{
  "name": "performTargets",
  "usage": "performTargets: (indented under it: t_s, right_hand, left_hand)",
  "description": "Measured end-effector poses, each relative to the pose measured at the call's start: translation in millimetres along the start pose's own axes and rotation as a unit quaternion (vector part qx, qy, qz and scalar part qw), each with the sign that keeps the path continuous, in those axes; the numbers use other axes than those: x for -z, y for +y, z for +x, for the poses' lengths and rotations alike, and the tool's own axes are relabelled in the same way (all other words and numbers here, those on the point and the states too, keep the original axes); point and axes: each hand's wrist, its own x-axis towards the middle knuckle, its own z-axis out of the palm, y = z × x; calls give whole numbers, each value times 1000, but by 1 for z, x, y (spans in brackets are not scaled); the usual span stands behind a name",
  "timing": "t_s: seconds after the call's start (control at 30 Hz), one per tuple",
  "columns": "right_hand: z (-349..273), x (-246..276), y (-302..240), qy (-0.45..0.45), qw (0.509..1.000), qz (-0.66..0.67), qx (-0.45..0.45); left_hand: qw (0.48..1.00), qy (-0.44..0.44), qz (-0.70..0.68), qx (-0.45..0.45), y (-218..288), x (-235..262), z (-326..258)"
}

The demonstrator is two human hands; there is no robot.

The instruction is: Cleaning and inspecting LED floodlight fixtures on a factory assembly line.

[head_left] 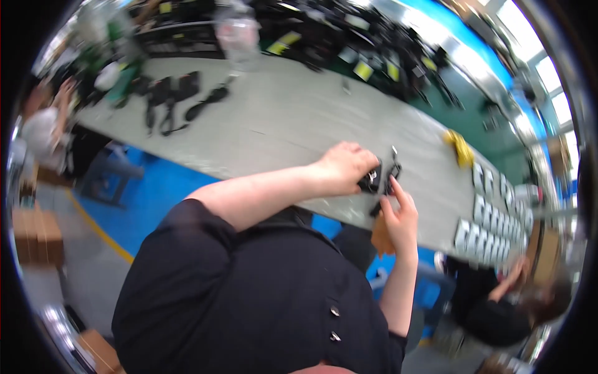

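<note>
Counter [274, 124]: pale grey
Floor [156, 193]: blue, near left
Left grip [349, 168]: clamped on black case [370, 181]
Right grip [402, 217]: by cord [396, 169], can't tell

Your left hand [349, 166] grips a black item [370, 181] over the counter [280, 118]; your right hand [402, 216] touches a black cord [395, 169] beside it.

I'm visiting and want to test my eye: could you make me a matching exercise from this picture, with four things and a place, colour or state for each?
1. Left hand
2. Bundle toward the right
3. Small items at the right end of the table
4. Plastic bag

A. Pale, lined up in rows
B. See-through, near the far edge
C. Curled over a small black item
D. Yellow

Pairs: 1-C, 2-D, 3-A, 4-B
</note>
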Motion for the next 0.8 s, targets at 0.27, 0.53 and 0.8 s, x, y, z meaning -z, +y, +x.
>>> performTargets:
  t_s: [0.27, 0.53, 0.8]
  right_hand:
    - [9, -13, -42, -10, 999, -1, 38]
    - [22, -30, -25, 0, 1000, 5, 8]
    - [23, -34, -25, 21, 999, 4, -26]
  left_hand:
    - [958, 67, 219, 171, -108, 107, -134]
    - [930, 44, 235, 279, -183, 166, -202]
    - [912, 49, 212, 347, -215, 207, -237]
